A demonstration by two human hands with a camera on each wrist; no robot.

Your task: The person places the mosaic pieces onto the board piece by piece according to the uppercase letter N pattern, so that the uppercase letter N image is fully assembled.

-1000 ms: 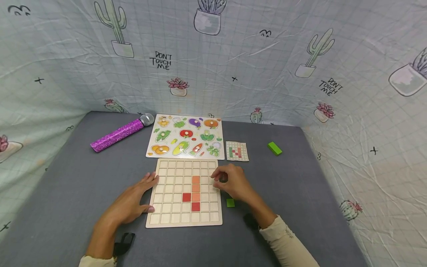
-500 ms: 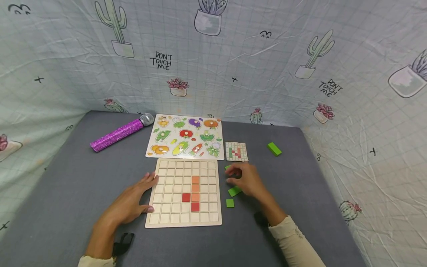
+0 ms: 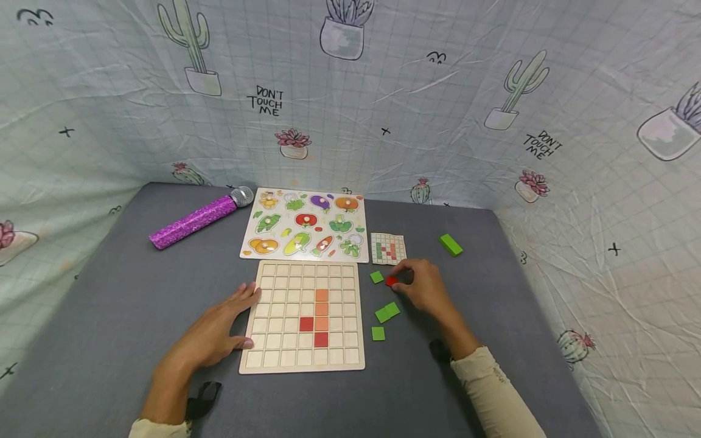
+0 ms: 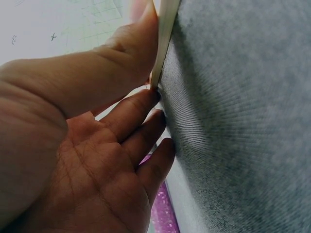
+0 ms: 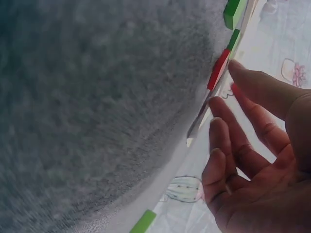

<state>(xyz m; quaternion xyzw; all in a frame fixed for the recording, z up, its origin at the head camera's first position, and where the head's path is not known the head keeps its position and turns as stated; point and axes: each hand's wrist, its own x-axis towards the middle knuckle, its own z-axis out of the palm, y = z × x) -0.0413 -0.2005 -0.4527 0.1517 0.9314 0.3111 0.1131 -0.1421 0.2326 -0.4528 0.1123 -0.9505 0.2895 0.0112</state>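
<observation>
In the head view a wooden grid board lies flat, with red tiles and orange tiles in some squares. My left hand rests on its left edge, fingers spread; the left wrist view shows the thumb over the board's rim. To the right of the board, my right hand has thumb and index finger at either side of a loose red tile, pinching it low at the tabletop. Several green tiles lie between board and hand.
Behind the board lies a vegetable puzzle board, with a purple glitter microphone to its left. A small pattern card sits just beyond the right hand. Farther right is a green block. Printed cloth hangs behind the table.
My right hand has moved from the board's right edge rightward and away to the red tile, uncovering green tiles. My left hand has stayed on the board.
</observation>
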